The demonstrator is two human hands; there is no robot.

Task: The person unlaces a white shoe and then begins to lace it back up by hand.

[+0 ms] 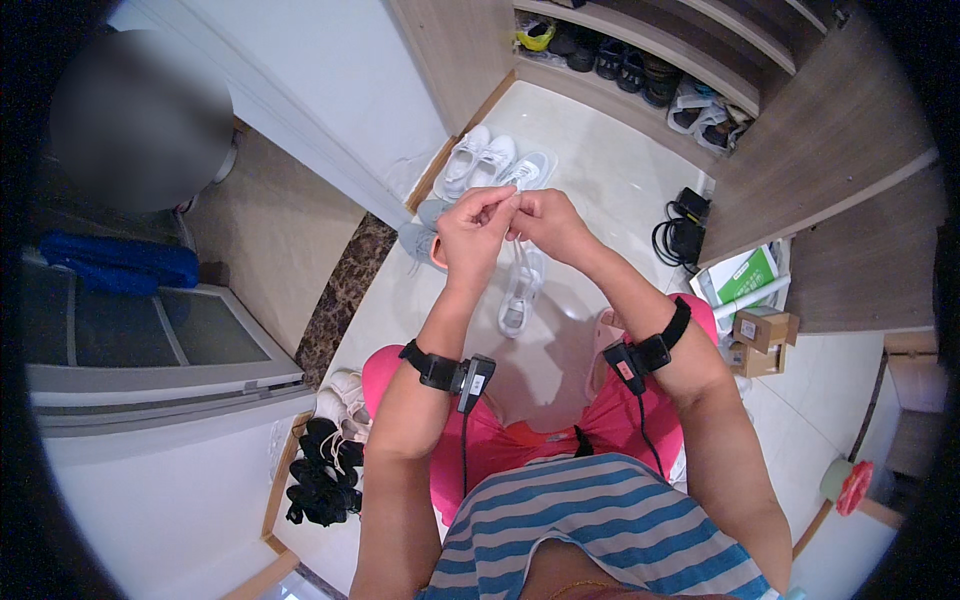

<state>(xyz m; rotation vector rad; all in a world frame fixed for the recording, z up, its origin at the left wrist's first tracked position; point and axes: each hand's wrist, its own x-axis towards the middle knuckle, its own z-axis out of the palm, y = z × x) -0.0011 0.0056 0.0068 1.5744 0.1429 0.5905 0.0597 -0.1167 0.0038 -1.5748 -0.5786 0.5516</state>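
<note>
My left hand [475, 234] and my right hand [553, 225] meet in front of me, fingertips pinched together on a thin pale shoelace [517, 253]. Below them the lace hangs toward a white shoe [519, 296] on the tiled floor; my hands partly cover its far end. Just beyond my fingers is another white lace-up shoe [529, 171], beside a pair of white shoes [480, 159]. Grey sneakers [420, 241] with an orange lining stand close to my left hand and are partly hidden by it.
A shoe cabinet [615, 97] with shoes on its bottom shelf is at the far side. Black cables with an adapter [682, 229] and small cardboard boxes [763, 341] lie at right. Black shoes [322, 476] line the left wall. A blurred round patch covers the upper left.
</note>
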